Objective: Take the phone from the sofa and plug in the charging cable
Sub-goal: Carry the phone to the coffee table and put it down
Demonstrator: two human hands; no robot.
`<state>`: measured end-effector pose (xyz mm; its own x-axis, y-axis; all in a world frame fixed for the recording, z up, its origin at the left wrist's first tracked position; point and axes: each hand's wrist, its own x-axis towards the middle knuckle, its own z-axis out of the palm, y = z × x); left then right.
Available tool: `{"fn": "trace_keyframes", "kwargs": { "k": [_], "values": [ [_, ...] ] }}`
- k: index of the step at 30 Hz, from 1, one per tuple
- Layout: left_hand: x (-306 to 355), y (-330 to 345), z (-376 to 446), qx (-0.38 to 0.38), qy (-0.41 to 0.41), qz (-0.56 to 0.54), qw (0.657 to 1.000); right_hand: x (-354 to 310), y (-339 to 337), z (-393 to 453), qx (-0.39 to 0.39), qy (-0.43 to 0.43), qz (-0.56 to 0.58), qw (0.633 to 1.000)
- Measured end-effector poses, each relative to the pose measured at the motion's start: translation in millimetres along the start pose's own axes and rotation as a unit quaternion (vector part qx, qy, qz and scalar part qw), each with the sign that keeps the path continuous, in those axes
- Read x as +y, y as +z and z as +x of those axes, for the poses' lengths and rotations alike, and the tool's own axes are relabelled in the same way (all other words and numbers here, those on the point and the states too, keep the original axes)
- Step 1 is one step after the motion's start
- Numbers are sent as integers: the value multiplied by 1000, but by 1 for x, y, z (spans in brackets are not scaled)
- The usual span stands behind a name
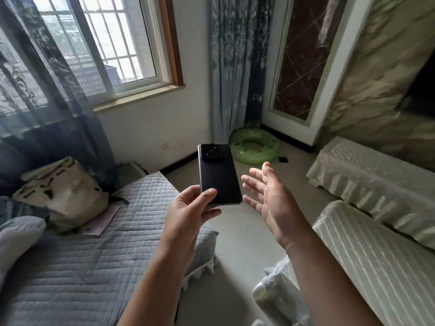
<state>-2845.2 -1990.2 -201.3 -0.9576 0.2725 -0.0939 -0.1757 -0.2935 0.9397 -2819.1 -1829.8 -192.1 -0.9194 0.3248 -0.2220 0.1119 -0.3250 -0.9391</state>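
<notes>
Black phone (219, 175) is pinched at its lower end by the left hand (188, 208), above the quilted sofa (82, 255); the right hand (270, 196) is spread open just beside it, not touching

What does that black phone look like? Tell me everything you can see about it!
The phone is a slim black rectangle with a smooth, slightly shiny back facing the camera. A raised square camera block sits at its far end. It is held up in the air, above the floor beside the grey quilted sofa, its camera end away from the person. The left hand pinches its near end, thumb on the back. The open right hand is close but not touching. No cable is plugged in.
</notes>
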Motion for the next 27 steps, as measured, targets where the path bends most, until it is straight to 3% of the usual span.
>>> {"fn": "trace_keyframes", "kwargs": {
  "k": [12,19,27],
  "values": [
    [10,60,124,41,25,48,998,-50,-34,145,-51,1,46,998],
    [4,111,182,-15,-5,36,999,-76,-82,180,-20,-17,46,999],
    [-28,188,250,-137,-37,34,989,-101,-145,208,82,-34,29,996]
  ]
}}
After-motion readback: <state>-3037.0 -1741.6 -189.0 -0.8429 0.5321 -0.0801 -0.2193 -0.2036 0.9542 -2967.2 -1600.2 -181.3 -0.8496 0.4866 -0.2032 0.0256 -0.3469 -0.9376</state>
